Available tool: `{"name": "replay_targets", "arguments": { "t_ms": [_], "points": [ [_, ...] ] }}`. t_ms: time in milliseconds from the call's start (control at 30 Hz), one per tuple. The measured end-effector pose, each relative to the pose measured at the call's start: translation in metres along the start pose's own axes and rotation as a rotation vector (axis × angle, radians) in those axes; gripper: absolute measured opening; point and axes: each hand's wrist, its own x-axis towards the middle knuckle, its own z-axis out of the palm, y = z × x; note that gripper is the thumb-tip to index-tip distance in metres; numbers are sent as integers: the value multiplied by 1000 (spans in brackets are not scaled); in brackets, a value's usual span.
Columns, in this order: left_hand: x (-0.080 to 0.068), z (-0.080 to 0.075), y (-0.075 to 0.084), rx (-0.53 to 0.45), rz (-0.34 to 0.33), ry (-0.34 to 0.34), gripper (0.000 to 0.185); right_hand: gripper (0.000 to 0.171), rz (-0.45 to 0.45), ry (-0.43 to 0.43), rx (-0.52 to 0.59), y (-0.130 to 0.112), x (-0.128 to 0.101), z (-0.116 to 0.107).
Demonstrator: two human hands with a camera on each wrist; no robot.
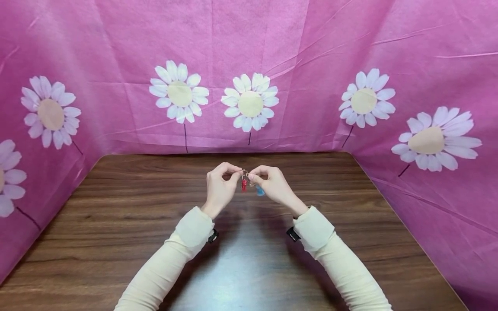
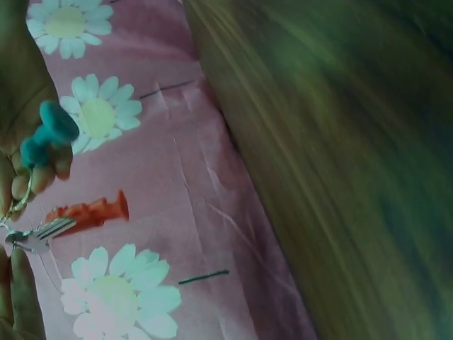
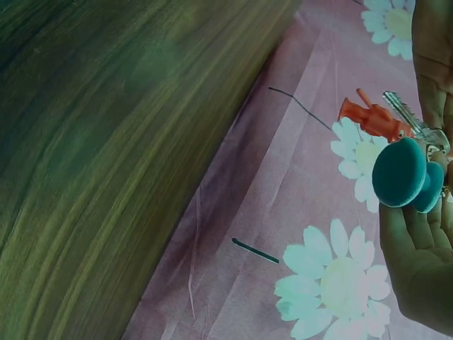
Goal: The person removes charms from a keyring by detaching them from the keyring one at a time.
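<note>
Over the table's far half, both hands meet at a small bunch of keyrings. Thumb and fingers of my left hand (image 1: 222, 185) pinch the bunch at the head of a silver key (image 2: 51, 231). A red figure-shaped charm (image 1: 244, 185) hangs beside the key, below the left fingertips. My right hand (image 1: 273, 183) pinches a thin metal key ring (image 1: 251, 183), its fingertips almost touching the left ones. A teal-blue charm (image 3: 399, 173) with a rounded, flared end hangs under the right fingers. Fingertips partly hide where the rings and key join.
Below the hands lies a dark wood-grain table (image 1: 128, 233). A pink cloth (image 1: 128, 39) printed with white daisies hangs along its back and both sides. Each wrist wears a pale cuff (image 1: 313, 226) with a small black device (image 1: 293, 233).
</note>
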Motion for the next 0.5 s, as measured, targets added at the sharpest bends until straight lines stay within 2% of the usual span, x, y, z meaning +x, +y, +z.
{"name": "replay_targets", "arguments": {
  "t_ms": [133, 233, 433, 500],
  "points": [
    [-3, 3, 2, -104, -117, 40, 6, 10, -22, -1, 15, 0, 1, 2],
    [-4, 5, 5, -176, -179, 47, 3, 11, -29, -3, 18, -1, 2, 3],
    [-5, 5, 10, -280, -261, 14, 8, 12, -29, 17, 3, 2, 4, 3],
    [-5, 3, 16, -293, -276, 2, 10, 11, -32, 25, -10, 1, 4, 2]
  ]
}}
